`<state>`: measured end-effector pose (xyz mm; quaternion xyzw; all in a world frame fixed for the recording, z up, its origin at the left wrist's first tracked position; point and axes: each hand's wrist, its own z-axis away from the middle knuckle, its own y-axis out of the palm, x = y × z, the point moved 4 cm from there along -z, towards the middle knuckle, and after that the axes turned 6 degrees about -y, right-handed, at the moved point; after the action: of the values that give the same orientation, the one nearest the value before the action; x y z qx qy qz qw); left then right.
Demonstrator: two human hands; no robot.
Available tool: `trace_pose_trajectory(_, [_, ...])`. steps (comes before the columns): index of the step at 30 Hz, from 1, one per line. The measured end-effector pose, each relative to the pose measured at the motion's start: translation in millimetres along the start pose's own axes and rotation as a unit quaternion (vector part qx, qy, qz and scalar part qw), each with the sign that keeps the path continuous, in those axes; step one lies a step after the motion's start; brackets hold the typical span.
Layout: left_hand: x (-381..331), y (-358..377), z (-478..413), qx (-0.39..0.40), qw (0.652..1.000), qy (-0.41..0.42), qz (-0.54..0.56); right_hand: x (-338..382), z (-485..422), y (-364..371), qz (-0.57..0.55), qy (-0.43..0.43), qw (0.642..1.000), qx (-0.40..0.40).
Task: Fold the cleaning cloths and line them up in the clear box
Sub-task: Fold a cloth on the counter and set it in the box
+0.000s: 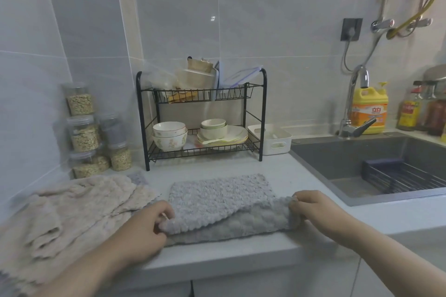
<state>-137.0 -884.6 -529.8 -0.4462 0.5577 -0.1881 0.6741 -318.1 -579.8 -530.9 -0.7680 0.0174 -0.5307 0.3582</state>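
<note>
At the far left, a pile of beige cloths (72, 210) is cut off by the left and bottom edges, so their number cannot be told. A small grey corner (137, 177) is seen behind the pile, with the rest of that piece hidden. Stacked jars (84, 128) of grain are set against the wall tiles, their clear lids blurred. On the upper shelf of the black rack (202, 116), clear containers (200, 77) are crowded together and cannot be told apart; bowls and plates are kept on the lower shelf. Just right of the rack, a white basket (272, 138) is partly screened by the rack's leg. The sink (362, 152) is cut off at the right edge, and the bottles behind it are blurred.

The grey cloth (217, 200) is spread on the counter (241, 255), just right of the beige pile and near the front edge. Its near left corner is pinched between the thumb and curled fingers of the left hand (144, 231) and is held raised above the counter. Its near right corner is pinched by the fingertips of the right hand (311, 210), whose thumb is hidden under the fabric. Between the two hands the near edge is turned up, so that the smoother side is shown below the bumpy one. The far half is left flat.
</note>
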Motion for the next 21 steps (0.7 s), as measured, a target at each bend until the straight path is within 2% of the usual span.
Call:
trace_pose_trajectory(4, [-4.3,-7.6,-20.2,-0.045,0.983,-0.041,0.176,14.2,-21.1,-3.9,-0.002,-0.011,1.000,-0.027])
trace_pose_trajectory(6, [-9.6,-11.8,-37.2,-0.086,0.973,-0.046,0.209,18.9,-37.1,-3.9,0.020,-0.013,0.999,-0.044])
trace_pose_trajectory(8, [-10.3,-13.6,-56.5,-0.099,0.972,-0.066,0.203,18.0,-55.9,-1.9,0.037,-0.007,0.997,-0.061])
trace_pose_trajectory(12, [-2.5,-7.8,-92.8,-0.061,0.972,-0.102,0.202,9.1,-95.8,7.9,0.149,-0.008,0.985,-0.085])
trace_pose_trajectory(17, [11.0,7.1,-125.3,-0.007,0.977,-0.159,0.140,-13.9,-127.3,36.0,0.268,-0.008,0.962,-0.049])
trace_pose_trajectory(21, [8.4,3.6,-145.2,-0.040,0.987,-0.125,0.096,-23.1,-130.8,42.2,0.298,-0.030,0.952,-0.068])
